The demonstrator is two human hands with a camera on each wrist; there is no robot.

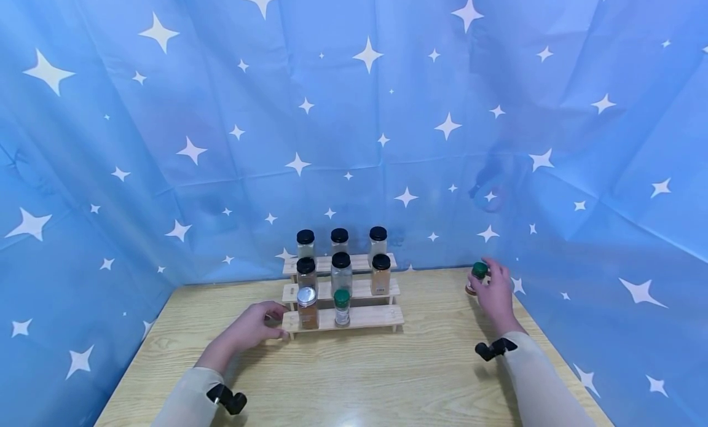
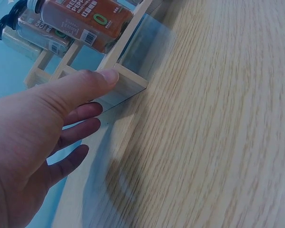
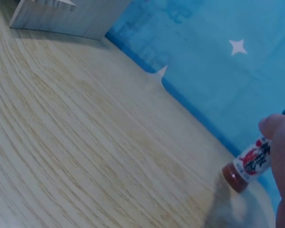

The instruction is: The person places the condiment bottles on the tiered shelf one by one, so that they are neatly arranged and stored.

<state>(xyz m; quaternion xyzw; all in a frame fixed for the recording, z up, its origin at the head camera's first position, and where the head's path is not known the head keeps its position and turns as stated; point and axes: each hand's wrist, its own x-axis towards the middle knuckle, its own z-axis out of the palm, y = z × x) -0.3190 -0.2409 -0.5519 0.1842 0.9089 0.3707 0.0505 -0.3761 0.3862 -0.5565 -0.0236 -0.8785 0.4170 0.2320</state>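
My right hand (image 1: 496, 295) grips a small spice bottle (image 1: 478, 272) with a green cap, at the table's far right. In the right wrist view the bottle (image 3: 252, 160) shows a white label with red and dark print and reddish-brown contents at its base; fingers hide its top. Whether its base touches the table I cannot tell. At the left end of a three-step wooden rack (image 1: 359, 317), my left hand (image 1: 251, 325) rests its thumb on the front corner, other fingers loosely extended. The lowest step bears a silver-capped red pepper jar (image 1: 308, 309) and a green-capped bottle (image 1: 342, 308).
Black-capped jars (image 1: 341, 273) stand on the rack's middle and top steps. Behind the wooden table (image 1: 354, 378) hangs a blue curtain (image 1: 343, 107) with white stars, which also closes in both sides.
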